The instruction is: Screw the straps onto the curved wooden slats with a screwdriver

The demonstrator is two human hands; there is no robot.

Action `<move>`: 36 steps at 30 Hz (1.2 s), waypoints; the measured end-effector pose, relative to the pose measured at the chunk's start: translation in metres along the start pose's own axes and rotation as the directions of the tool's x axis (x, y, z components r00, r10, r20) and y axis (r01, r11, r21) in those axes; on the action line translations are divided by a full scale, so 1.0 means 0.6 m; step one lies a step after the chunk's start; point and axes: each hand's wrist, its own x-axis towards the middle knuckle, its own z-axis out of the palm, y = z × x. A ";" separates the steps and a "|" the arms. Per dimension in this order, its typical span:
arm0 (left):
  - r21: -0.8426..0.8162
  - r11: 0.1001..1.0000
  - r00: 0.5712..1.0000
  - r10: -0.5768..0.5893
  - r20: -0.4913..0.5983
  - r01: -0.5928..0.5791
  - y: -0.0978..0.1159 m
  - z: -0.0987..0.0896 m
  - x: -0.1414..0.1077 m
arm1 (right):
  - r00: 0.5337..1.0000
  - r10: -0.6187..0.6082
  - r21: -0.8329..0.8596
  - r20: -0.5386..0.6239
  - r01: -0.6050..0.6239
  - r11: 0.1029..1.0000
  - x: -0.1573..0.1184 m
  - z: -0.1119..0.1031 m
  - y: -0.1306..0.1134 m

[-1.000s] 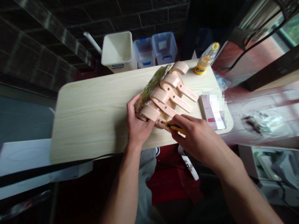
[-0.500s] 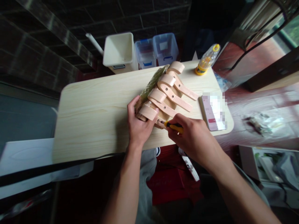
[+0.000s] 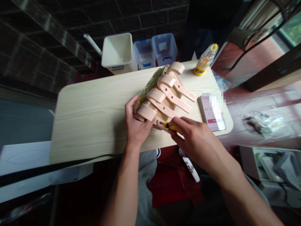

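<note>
A wooden piece [image 3: 166, 105] with several curved, hook-like parts and flat arms stands on the pale table [image 3: 94, 110], with greenish plastic wrap along its left side. My left hand [image 3: 138, 125] grips its near left end, thumb by the nearest curved part. My right hand [image 3: 192, 135] is closed around a yellow and black screwdriver [image 3: 173, 128]. The screwdriver's tip meets a screw on the nearest flat arm, just right of my left thumb.
A clear bottle with yellow parts [image 3: 205, 61] stands at the table's back right. A phone [image 3: 213, 114] lies near the right edge. Beyond the far edge are a white bin [image 3: 117, 51] and two clear boxes [image 3: 164, 50]. An open drawer [image 3: 275, 163] is at the lower right.
The whole view has shifted slightly, so things sit a little further left. My right hand has turned slightly around the screwdriver, which stays at the same screw.
</note>
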 end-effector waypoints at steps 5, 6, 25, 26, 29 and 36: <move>-0.001 1.000 1.000 -0.030 -0.006 0.030 0.003 0.002 0.001 | 0.990 -0.108 -0.088 -0.085 0.101 0.991 0.003 0.016 0.003; -0.007 0.999 0.999 -0.037 -0.008 0.037 0.003 0.003 0.000 | 0.989 -0.111 -0.090 -0.093 0.102 0.991 0.003 0.019 0.003; -0.074 0.997 1.000 -0.013 0.024 0.014 -0.010 -0.002 0.005 | 0.999 -0.039 0.046 -0.007 0.039 0.998 0.007 0.010 0.002; -0.068 0.998 0.999 -0.012 0.031 0.014 -0.010 -0.003 0.006 | 0.998 -0.062 0.007 -0.001 0.062 0.998 0.006 0.008 0.004; -0.066 0.997 0.998 -0.027 0.050 0.030 -0.010 -0.006 0.006 | 0.993 -0.114 -0.049 -0.004 0.114 0.992 0.004 0.009 0.010; -0.067 0.997 0.998 -0.022 0.053 0.026 -0.007 -0.005 0.004 | 0.973 -0.203 -0.118 -0.114 0.190 0.975 0.003 0.029 0.005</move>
